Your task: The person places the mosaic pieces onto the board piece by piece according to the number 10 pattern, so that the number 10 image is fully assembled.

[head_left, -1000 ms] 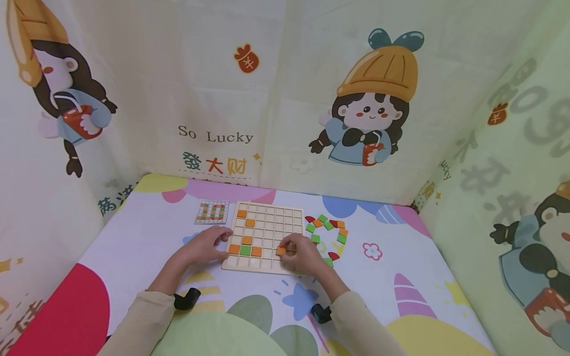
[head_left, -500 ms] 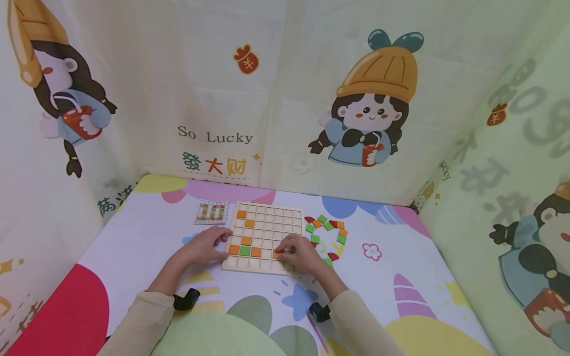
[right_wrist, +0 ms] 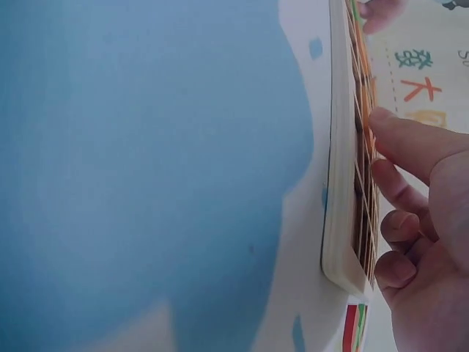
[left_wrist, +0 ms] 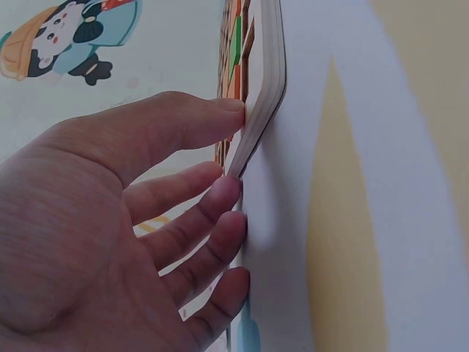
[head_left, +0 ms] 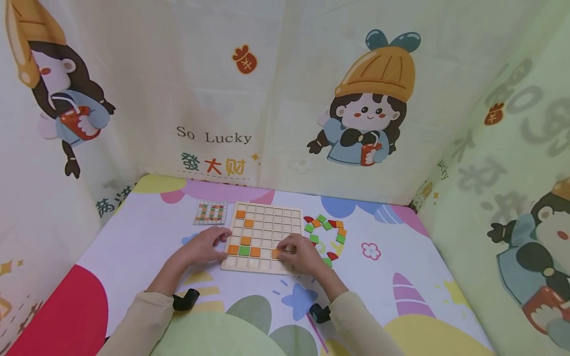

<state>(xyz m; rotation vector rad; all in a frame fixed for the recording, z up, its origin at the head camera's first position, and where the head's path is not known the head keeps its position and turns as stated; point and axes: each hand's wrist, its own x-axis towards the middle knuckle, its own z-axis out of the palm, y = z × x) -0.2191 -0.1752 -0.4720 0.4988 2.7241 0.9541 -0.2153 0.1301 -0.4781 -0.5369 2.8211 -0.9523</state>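
**Right hand (head_left: pixel 303 254) pinches an orange tile (head_left: pixel 275 253) on the wooden board (head_left: pixel 269 217)!**

Head view first: the right hand's grip is closed, thumb and forefinger on that orange tile, which sits on the grid in the same row as a green tile (head_left: pixel 244 250) flanked by two orange squares (head_left: pixel 255 252). Across the way, the left hand (head_left: pixel 206 245) has a relaxed, loosely spread grip, fingertips at the board's left edge. Just beyond it lies a pattern card (head_left: pixel 211 212); over to the right, red, green and orange pieces (head_left: pixel 340 239) curve across the worktop (head_left: pixel 356 287).

Left wrist view: the thumb meets the board near its corner, the other fingers fanned beside it.

Right wrist view: thumb tip against orange, the rim hiding much of the tile, the outer fingers curled in.
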